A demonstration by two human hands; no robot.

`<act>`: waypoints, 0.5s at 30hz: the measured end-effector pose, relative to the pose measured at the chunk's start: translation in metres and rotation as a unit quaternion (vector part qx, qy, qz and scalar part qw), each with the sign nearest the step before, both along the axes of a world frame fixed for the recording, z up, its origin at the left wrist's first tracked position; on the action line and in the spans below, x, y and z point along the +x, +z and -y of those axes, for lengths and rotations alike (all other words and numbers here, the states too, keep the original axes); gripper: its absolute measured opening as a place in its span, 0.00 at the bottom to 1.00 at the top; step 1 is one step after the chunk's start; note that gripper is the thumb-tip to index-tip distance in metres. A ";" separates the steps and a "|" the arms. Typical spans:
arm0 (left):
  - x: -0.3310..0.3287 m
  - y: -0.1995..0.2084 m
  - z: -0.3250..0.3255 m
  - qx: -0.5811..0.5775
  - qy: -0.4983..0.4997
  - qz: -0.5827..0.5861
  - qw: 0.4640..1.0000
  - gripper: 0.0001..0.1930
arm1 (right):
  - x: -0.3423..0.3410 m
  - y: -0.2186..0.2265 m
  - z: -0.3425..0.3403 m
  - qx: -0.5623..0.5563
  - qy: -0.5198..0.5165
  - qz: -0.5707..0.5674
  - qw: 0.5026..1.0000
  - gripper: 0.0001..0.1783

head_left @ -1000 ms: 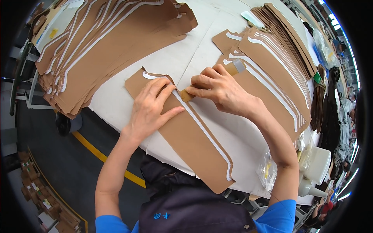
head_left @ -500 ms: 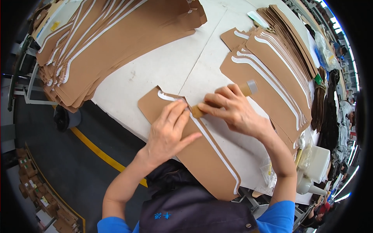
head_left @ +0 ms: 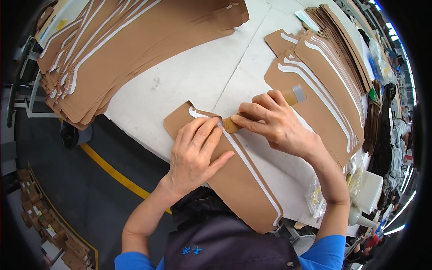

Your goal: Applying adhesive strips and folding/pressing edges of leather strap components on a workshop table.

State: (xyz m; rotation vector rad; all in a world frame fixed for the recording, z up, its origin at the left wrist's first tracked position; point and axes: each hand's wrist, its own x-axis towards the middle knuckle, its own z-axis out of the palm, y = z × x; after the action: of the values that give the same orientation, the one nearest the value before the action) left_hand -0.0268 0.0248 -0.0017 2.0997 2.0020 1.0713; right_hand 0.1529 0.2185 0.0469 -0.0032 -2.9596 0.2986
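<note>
A long brown panel (head_left: 238,193) lies across the table's near edge, with a narrow white strip (head_left: 250,161) along its far right side. My left hand (head_left: 191,155) rests on the panel's upper part, fingers lying over the strip and thumb spread away. My right hand (head_left: 276,123) is closed around a flat tan stick-like tool (head_left: 289,97) with a grey band at its outer end. The tool's near end touches the panel's edge beside my left fingertips. Fingers partly hide the strip there, and the tool's exact kind is unclear.
Fanned stacks of similar brown panels (head_left: 135,58) lie at the far left, and more panels (head_left: 299,87) at the right of the white table (head_left: 180,81). A white plastic container (head_left: 366,191) and a clear bag (head_left: 316,198) stand near the right edge. A dark bin (head_left: 76,135) is on the floor.
The whole view has shifted slightly, moving the hands and near panel a little rightward in the picture. My left fingers and the tool stay at nearly the same spot on the panel.
</note>
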 end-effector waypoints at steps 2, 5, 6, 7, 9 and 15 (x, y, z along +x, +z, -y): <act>0.000 0.000 0.000 0.001 0.005 0.001 1.000 0.29 | -0.004 0.000 -0.003 -0.003 0.004 0.002 1.000 0.31; 0.001 -0.002 0.000 -0.010 0.011 0.015 1.000 0.29 | -0.010 0.000 -0.010 0.003 0.022 -0.006 1.000 0.30; 0.001 -0.002 0.001 -0.011 0.011 0.016 1.000 0.29 | -0.013 0.002 -0.013 0.006 0.029 0.001 1.000 0.29; 0.001 -0.002 0.001 -0.013 0.011 0.019 1.000 0.29 | -0.015 0.003 -0.014 0.010 0.037 0.007 0.999 0.28; 0.000 -0.002 0.000 -0.014 0.010 0.022 1.000 0.28 | -0.017 0.004 -0.017 0.005 0.042 0.015 0.999 0.28; 0.000 -0.001 0.002 -0.015 -0.008 0.021 1.000 0.30 | -0.017 0.008 -0.019 -0.017 0.054 0.027 0.998 0.26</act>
State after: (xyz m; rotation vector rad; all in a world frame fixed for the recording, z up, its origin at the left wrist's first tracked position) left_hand -0.0271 0.0232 -0.0031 2.0564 1.9668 1.0676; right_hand 0.1357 0.2370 0.0548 0.1470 -3.0131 0.3675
